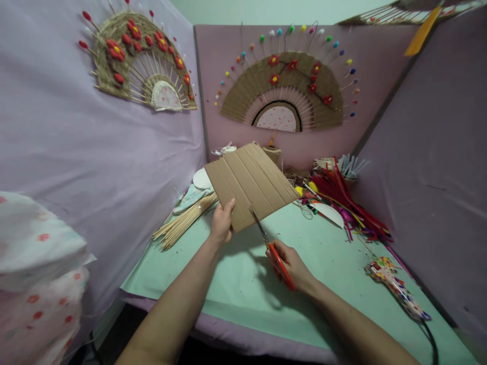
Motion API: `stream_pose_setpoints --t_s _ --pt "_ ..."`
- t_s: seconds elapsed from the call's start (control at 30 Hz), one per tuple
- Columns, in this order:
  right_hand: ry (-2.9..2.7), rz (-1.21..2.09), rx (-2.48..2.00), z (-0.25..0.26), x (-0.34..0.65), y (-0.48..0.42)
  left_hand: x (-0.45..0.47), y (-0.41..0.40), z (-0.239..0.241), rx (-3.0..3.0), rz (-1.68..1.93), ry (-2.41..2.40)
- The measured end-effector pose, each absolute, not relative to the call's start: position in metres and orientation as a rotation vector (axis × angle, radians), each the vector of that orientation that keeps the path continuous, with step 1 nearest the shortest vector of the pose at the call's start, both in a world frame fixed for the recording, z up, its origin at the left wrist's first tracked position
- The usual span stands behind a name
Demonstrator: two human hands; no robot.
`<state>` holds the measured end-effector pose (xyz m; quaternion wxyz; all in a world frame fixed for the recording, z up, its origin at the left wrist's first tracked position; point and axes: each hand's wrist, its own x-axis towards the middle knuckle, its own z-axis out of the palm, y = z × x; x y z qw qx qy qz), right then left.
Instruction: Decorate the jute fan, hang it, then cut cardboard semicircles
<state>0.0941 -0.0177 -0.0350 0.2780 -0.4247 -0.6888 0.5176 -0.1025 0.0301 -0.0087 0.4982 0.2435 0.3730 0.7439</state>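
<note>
A flat sheet of brown cardboard [253,182] with crease lines is tilted above the table. My left hand [222,221] grips it at the lower left edge, thumb on top. In my right hand [291,266] is a pair of scissors [280,266] with red handles, fingers wrapped round them. The blades point up and left at the cardboard's lower edge, one of them lying over its face; whether they are cutting into it I cannot tell.
Thin wooden sticks [188,220] lie left on the green tabletop [243,289]. Red pipe cleaners [342,195], a white half disc [327,214] and a patterned glue gun [397,289] with a cord are at right. Twine [272,153] stands behind; a decorated fan [283,91] hangs on the back wall.
</note>
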Motion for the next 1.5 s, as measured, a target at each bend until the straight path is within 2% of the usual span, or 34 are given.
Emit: stream_pose_setpoints --t_s 0.2,0.53,0.9,1.17,1.5 --pt "-1.850 1.271 -1.153 -0.041 0.093 -0.014 -0.106 0.029 -0.009 0.630 1.732 0.945" --pt "-1.553 1.550 -1.096 -0.045 0.088 -0.014 -0.105 0.026 -0.007 0.705 1.622 0.952" --pt "-1.643 1.308 -1.199 -0.047 0.090 -0.008 -0.098 0.025 -0.006 0.702 1.632 0.969" --pt "-1.611 1.462 -1.242 -0.035 0.087 -0.013 -0.095 0.025 -0.007 0.696 1.585 0.983" --pt "-1.694 1.336 -1.277 -0.030 0.090 -0.008 -0.086 0.023 -0.009 0.741 1.545 0.962"
